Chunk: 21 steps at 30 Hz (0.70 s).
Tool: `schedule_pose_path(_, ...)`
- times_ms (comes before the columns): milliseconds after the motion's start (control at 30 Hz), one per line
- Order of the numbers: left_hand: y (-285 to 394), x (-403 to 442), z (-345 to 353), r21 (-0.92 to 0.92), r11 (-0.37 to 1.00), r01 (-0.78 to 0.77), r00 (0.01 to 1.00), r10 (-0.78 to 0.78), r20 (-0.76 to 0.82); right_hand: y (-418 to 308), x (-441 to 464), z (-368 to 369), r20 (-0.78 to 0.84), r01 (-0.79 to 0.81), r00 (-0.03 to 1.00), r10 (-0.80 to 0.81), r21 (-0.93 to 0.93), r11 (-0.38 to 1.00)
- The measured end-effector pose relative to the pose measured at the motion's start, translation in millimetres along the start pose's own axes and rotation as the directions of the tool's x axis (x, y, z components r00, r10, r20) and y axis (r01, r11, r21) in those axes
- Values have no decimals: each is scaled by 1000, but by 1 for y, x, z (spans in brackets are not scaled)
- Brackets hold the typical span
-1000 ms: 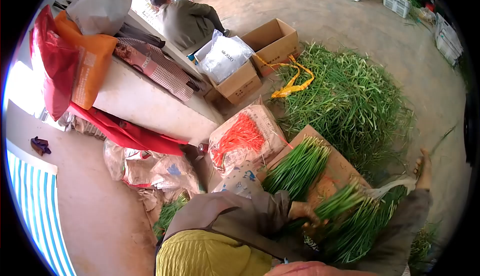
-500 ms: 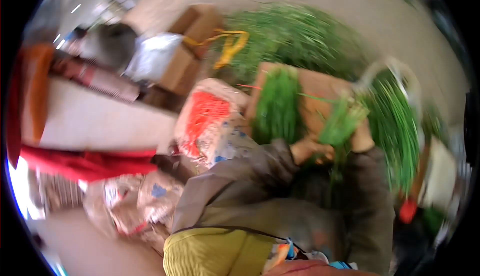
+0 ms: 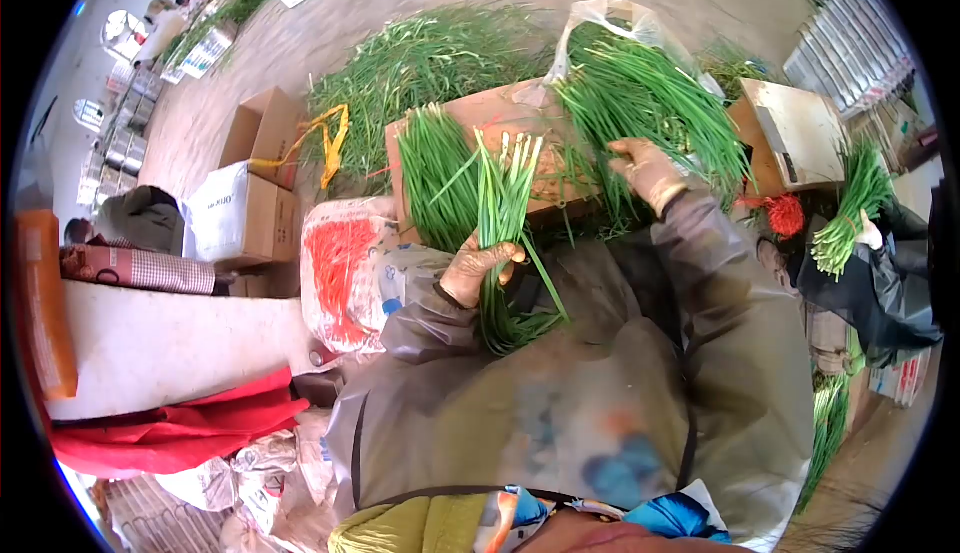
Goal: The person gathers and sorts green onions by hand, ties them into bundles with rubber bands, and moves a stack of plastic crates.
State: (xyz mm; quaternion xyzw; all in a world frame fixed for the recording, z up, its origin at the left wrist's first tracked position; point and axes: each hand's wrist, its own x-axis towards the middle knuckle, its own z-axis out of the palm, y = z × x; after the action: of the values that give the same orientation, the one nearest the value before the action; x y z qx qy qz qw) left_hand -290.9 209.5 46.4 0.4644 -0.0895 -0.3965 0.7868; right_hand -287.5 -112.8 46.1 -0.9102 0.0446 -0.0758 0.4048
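Note:
My left hand [image 3: 482, 267] is wrapped round a bunch of garlic chives [image 3: 507, 188], pale cut ends up, the green leaves hanging over my lap. My right hand [image 3: 648, 173] has its fingers apart, beside a big heap of loose chives [image 3: 640, 88] in a clear plastic bag [image 3: 650, 25]. A few stalks lie under its fingertips; I see none gripped. Another bundle of chives [image 3: 437, 178] rests on the cardboard-topped work surface [image 3: 480, 108], left of the bunch I hold.
Red ties [image 3: 340, 273] lie on a sack at the left, near an open carton [image 3: 262, 178] with yellow strapping. Loose greens [image 3: 430, 63] cover the floor ahead. At the right, a co-worker's hand [image 3: 870, 231] holds a chive bundle [image 3: 848, 213]. A white board [image 3: 190, 343] stands left.
My hands were close together at the bunch; now the right hand is away at the bagged heap. The left holds the bunch more upright, further left in view. The camera view has turned.

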Motion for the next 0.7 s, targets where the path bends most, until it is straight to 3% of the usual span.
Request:
schedule_pose_path(33, -4, 8, 1, 78, 996, -30, 999, 33, -33, -18, -8, 3, -61, 89, 995, -79, 195, 977)
schedule_pose_path(100, -17, 22, 4, 97, 994, -39, 998, 43, -38, -62, -22, 11, -47, 3, 998, 42, 699, 715)
schedule_pose_path(133, -24, 26, 6, 120, 992, -36, 997, 43, -63, -85, -27, 10, -152, 107, 987, -57, 344, 933)
schedule_pose_path(167, -29, 26, 8, 147, 989, -24, 995, 38, -91, -105, -31, 10, -204, 173, 962, -183, -70, 983)
schedule_pose_path(200, -29, 26, 13, 176, 984, 0, 995, 18, -101, -113, -28, 14, -109, 57, 991, -81, -213, 976)
schedule_pose_path(233, -32, 25, 18, 181, 983, 15, 995, 4, -100, -114, -25, 16, -75, 130, 984, -159, -295, 946)
schedule_pose_path(300, -35, 25, 24, 262, 965, 1, 989, 38, -142, -109, -10, 17, 160, -20, 984, 82, -357, 934)
schedule_pose_path(333, -35, 22, 25, 298, 954, 35, 991, 5, -134, -89, -4, 26, 24, 49, 999, -43, -371, 927)
schedule_pose_path(367, -35, 19, 22, 300, 953, 40, 991, 2, -137, -65, 4, 30, 0, 143, 988, -156, -397, 907)
schedule_pose_path(500, -28, 9, 16, 192, 979, 73, 997, -66, -44, -53, 3, 15, -73, 255, 949, -307, -394, 883)
schedule_pose_path(567, -26, 6, 17, 135, 985, 111, 994, -113, 5, -43, 10, 2, -107, 51, 987, -116, -478, 877)
schedule_pose_path(633, -21, 2, 23, 140, 985, 98, 994, -105, 38, -14, 19, -21, -238, -100, 970, -42, -554, 827)
schedule_pose_path(667, -20, 0, 22, 102, 989, 110, 992, -115, 52, 27, 30, -29, -98, -90, 995, 35, -642, 761)
schedule_pose_path(700, -18, -2, 23, 66, 990, 121, 990, -126, 67, 3, 18, -38, -28, -164, 977, 209, -727, 667)
